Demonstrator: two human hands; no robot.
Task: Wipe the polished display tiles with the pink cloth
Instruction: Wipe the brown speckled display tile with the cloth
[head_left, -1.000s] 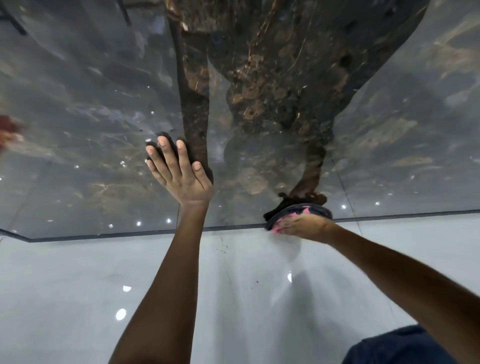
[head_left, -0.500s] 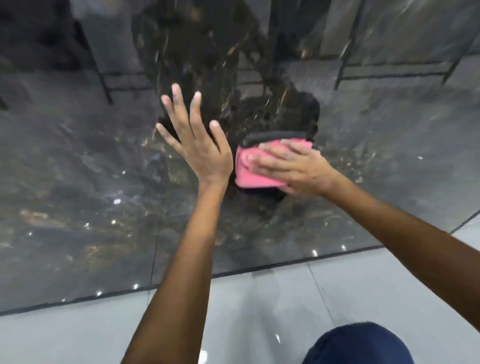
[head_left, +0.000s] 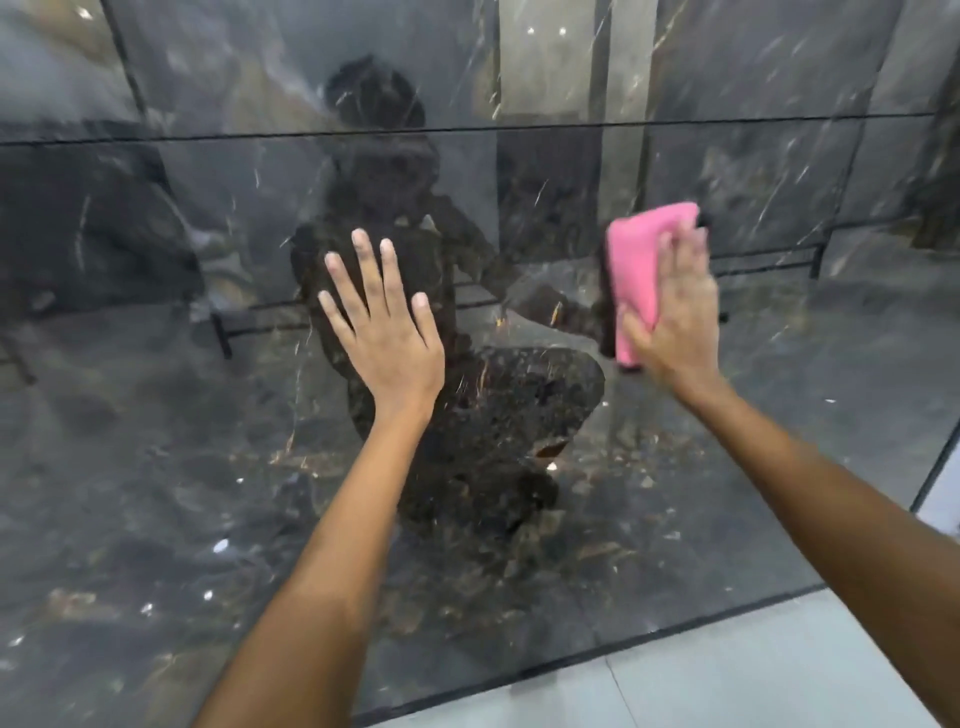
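Right hand (head_left: 675, 312): fingers extended and flat, pressing the folded pink cloth (head_left: 641, 270) against the upper part of the dark polished tile (head_left: 156, 467). The hand is motion-blurred; the thumb lies over the cloth's lower edge, but whether it pinches the fabric cannot be told. Most of the cloth shows to the left of and above the fingers.

Left hand (head_left: 387, 332): open, fingers spread and straight, palm flat on the same tile to the left of the cloth, well apart from it, holding nothing. It appears to serve as a brace.

Surroundings: the tile is dark marble-patterned and highly reflective, showing a dim mirrored figure. A thin horizontal joint (head_left: 467, 132) separates it from the tile above (head_left: 727, 62). Pale grey floor (head_left: 727, 686) meets the tile's base at lower right.

Assessment: wiping is in progress on the upper region of this tile; the extent already cleaned cannot be determined from the surface.

Risks:
- The bare left palm on the polish is likely to leave prints or smears; that patch will need a pass once the hand lifts.
- With the cloth held mainly by flat pressure, a quick stroke could let it slip or unfold and drop to the floor.
- Leaning weight through the brace hand on a slick surface could let it slide.
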